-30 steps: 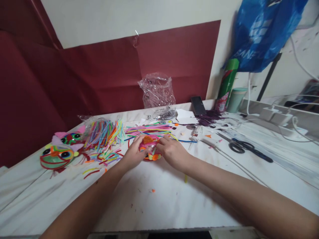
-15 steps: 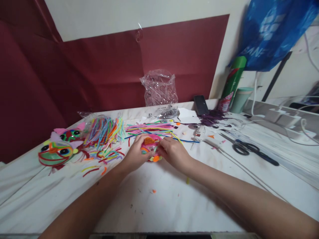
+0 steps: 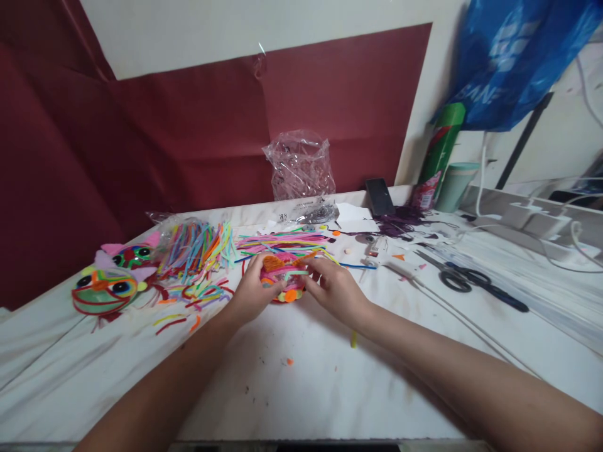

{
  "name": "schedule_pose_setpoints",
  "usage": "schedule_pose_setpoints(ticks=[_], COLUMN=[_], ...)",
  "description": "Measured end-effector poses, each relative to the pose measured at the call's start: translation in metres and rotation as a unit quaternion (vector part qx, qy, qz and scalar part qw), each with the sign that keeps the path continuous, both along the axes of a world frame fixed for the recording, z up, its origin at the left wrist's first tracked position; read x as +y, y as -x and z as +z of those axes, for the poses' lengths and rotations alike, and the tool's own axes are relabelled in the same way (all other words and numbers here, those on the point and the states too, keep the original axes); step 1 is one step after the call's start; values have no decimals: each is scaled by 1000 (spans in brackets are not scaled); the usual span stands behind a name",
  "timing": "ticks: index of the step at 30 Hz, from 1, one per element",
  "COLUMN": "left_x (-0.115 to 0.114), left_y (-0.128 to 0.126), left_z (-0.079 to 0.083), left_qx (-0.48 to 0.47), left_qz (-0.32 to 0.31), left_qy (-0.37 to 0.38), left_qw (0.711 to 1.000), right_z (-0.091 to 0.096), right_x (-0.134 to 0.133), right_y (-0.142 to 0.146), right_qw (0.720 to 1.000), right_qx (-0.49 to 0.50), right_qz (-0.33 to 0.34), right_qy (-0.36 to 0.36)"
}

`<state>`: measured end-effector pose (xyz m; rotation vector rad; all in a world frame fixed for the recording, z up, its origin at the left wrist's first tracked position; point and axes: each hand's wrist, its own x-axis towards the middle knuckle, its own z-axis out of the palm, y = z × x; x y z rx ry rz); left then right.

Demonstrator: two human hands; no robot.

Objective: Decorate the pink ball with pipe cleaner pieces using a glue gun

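A small round craft (image 3: 285, 284) with pink pipe-cleaner edging, orange pieces and a clear middle lies between my hands. My left hand (image 3: 253, 285) grips its left side, thumb at the front edge. At its right side is my right hand (image 3: 332, 289), thumb and fingers apart, the tips close to the craft. A pale green pipe cleaner (image 3: 296, 273) crosses the clear part towards the right fingertips. Whether they touch it is hard to make out. Several long pipe cleaners (image 3: 282, 241) lie just behind the craft.
Two finished-looking fish-like faces (image 3: 107, 290) and a bundle of pipe cleaners (image 3: 193, 248) lie left. On the right are a glue gun (image 3: 400, 266), scissors (image 3: 455, 274), cables and a power strip (image 3: 556, 242). A phone (image 3: 379, 197) and a cup (image 3: 456, 188) stand at the back.
My right fingers have spread and drawn slightly away from the craft's middle. More of the craft and the pale green pipe cleaner shows. My left hand keeps its grip.
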<state>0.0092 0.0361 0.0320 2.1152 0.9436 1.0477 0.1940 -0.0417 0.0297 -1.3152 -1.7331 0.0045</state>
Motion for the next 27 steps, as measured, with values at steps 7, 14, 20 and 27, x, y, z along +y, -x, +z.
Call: schedule_pose_setpoints(ticks=[7,14,20,27], left_x=[-2,-4,-4,-8], left_y=[-1,-3,-3,-5], left_z=[1,1,2,4], left_qx=[26,40,34,48], left_qz=[5,15,18,20], left_qy=[-19,-49,-34,-64], left_qw=[999,998,999,997], right_z=[-9,-15,-14,-6], right_x=[5,11,13,6], right_y=[4,9,5,9], right_qw=[998,986,981,984], right_qx=[55,141,158,146], right_qz=[25,18,40,37], right_qy=[19,91,109,91])
